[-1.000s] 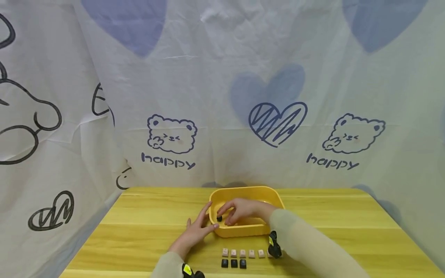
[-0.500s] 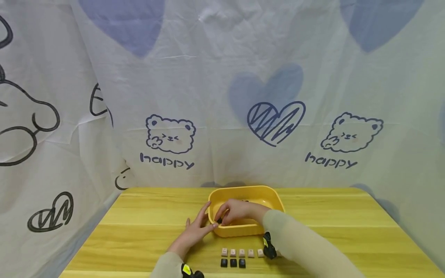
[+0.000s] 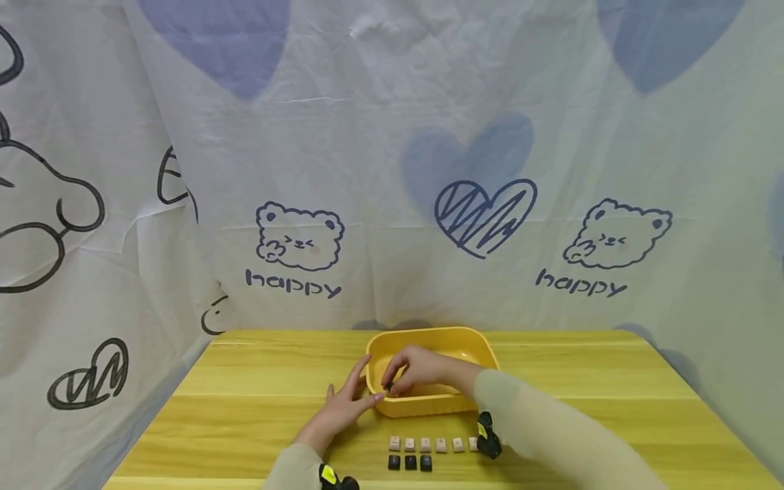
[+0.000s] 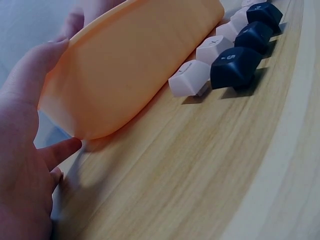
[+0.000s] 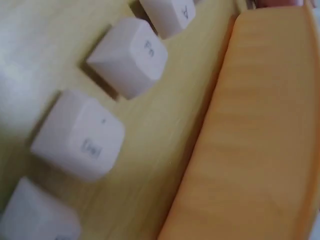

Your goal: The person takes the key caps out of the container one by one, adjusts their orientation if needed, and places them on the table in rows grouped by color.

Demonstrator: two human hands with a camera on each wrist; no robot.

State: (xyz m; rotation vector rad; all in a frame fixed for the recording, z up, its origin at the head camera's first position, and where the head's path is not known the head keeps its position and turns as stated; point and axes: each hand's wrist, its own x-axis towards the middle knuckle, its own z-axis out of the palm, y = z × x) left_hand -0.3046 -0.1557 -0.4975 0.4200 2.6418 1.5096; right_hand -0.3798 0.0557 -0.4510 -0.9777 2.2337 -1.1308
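Note:
A yellow plastic bin stands on the wooden table. My left hand grips its near left corner, the thumb over the rim and the fingers spread along the side. Inside that corner, my right hand pinches a small black keycap between thumb and fingertips, mostly covered by them. In front of the bin lies a row of white keycaps, with a shorter row of black keycaps nearer me. The left wrist view shows a black keycap marked 5; the right wrist view shows a white Del keycap.
The bin's front wall runs close beside the white row. My right forearm reaches over the bin's near right side, above the row's right end. Behind the table hangs a white cloth printed with hearts and bears.
My right hand has closed its fingertips on the black keycap in the bin's corner and risen slightly with it. The left hand stays at the bin.

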